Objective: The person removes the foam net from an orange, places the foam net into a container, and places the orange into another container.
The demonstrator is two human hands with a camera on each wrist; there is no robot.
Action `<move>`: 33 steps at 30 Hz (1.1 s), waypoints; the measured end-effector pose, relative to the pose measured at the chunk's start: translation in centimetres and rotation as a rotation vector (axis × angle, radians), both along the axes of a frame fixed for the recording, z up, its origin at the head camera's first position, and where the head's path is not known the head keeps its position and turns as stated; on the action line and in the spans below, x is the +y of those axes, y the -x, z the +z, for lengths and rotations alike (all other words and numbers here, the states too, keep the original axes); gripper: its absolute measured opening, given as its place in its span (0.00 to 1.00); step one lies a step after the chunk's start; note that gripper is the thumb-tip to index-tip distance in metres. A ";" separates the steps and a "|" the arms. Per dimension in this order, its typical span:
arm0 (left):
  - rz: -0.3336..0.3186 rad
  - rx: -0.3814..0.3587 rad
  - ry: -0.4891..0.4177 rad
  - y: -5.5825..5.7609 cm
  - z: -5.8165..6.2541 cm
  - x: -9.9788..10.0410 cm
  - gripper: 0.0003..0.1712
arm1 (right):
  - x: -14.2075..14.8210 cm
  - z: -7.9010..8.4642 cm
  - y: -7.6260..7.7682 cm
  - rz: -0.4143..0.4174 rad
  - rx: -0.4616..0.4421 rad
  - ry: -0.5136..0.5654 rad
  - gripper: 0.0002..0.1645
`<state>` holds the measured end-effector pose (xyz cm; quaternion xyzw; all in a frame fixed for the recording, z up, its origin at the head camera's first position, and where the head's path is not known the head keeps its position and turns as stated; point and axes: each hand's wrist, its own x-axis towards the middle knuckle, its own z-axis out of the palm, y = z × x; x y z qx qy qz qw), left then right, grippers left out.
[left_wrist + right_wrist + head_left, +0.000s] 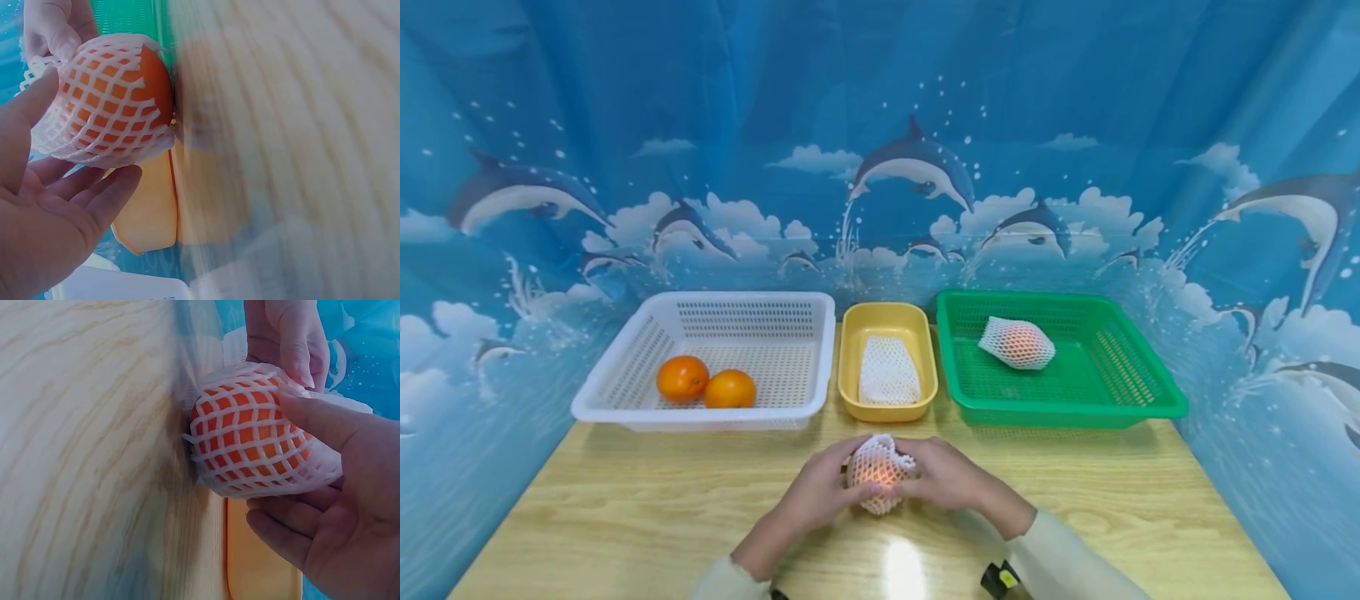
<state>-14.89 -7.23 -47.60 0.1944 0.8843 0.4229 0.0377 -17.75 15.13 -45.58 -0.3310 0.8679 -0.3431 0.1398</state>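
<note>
On the near side of the yellow tray (pixel 889 413), an orange (pixel 161 81) sits inside a white foam net (pixel 880 475), low at the counter (pixel 700 508); whether it touches is hard to tell. The left hand (pixel 822 483) and right hand (pixel 946 475) both grip it, thumbs and fingers on the netting. The left wrist view shows the net stopping short of the orange's counter-facing side, so the fruit could slip out there if squeezed from above. Thumbs pulling too hard might tear the thin strands. Should both grips loosen, the round fruit could roll towards the yellow tray.
</note>
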 end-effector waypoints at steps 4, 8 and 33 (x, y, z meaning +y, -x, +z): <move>-0.006 -0.022 -0.007 0.0 -0.1 0.0 0.44 | -0.1 -0.1 0.0 -0.022 -0.021 0.003 0.39; 0.019 0.002 -0.006 -0.1 -0.1 0.0 0.40 | -0.3 -0.4 0.0 -0.017 -0.067 0.056 0.44; 0.158 0.124 0.058 -0.7 0.7 0.5 0.38 | -1.1 -0.6 -0.2 -0.063 0.004 0.059 0.37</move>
